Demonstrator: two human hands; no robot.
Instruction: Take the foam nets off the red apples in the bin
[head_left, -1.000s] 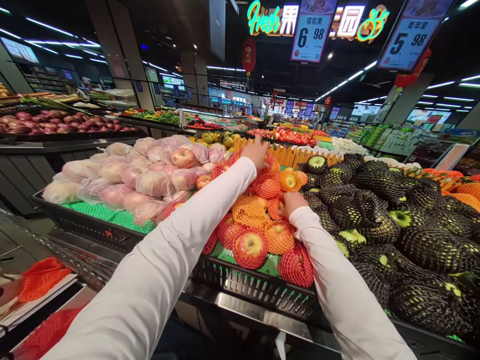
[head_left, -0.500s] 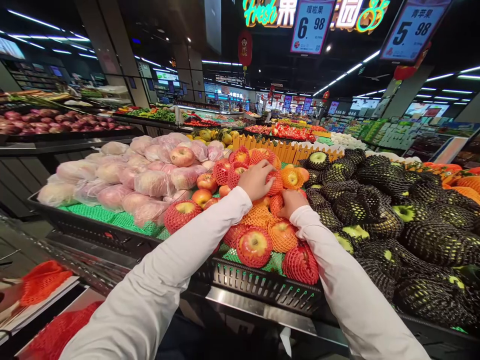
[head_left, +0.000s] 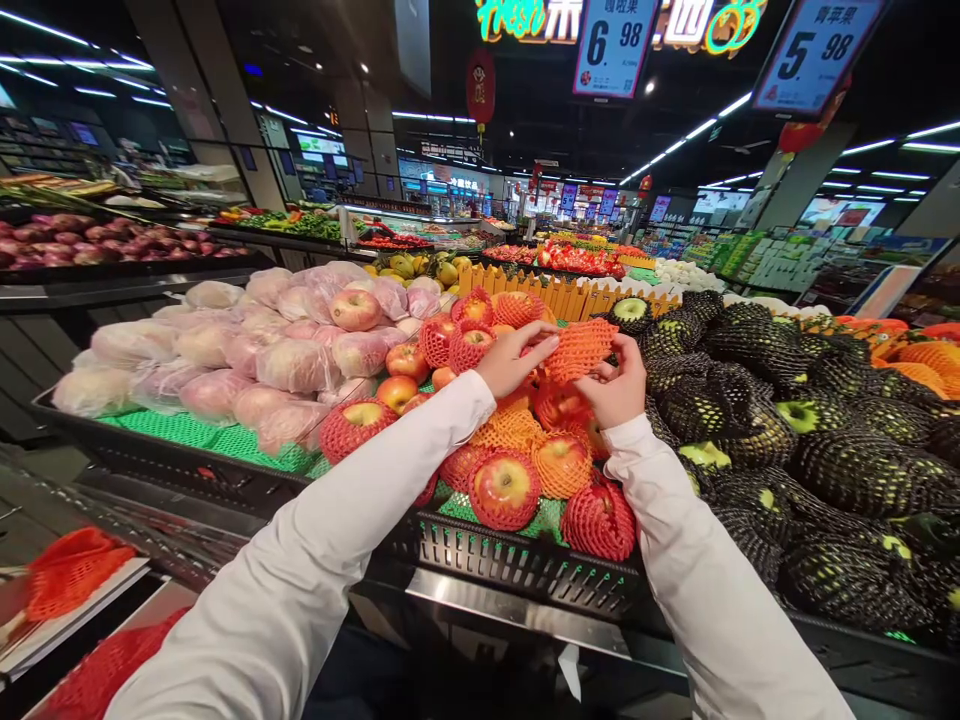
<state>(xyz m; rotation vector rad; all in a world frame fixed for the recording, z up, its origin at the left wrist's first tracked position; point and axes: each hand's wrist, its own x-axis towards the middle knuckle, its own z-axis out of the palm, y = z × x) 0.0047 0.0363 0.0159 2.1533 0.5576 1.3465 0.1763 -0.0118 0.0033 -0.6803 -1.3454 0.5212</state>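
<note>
Between my two hands, just above the pile, is an orange-red foam fruit net [head_left: 580, 350]. It looks slack, and I cannot tell if any fruit is inside. The fingers of my left hand [head_left: 514, 362] close on its left edge. On the other end, my right hand [head_left: 621, 384] pinches it between thumb and fingers. Below lie red apples in red and orange foam nets, such as the netted apple [head_left: 505, 489] at the front of the black basket [head_left: 525, 570]. A bare apple [head_left: 407, 362] sits left of my left hand.
Plastic-wrapped apples [head_left: 296, 366] fill the left side over green matting [head_left: 217, 437]. Green apples in black nets [head_left: 862, 470] are heaped on the right. An orange picket fence [head_left: 540, 292] runs along the back. Loose red nets [head_left: 79, 572] lie at lower left.
My right hand has come up and right from among the apples, and the orange-red net is now raised and stretched between both hands. The view has shifted slightly.
</note>
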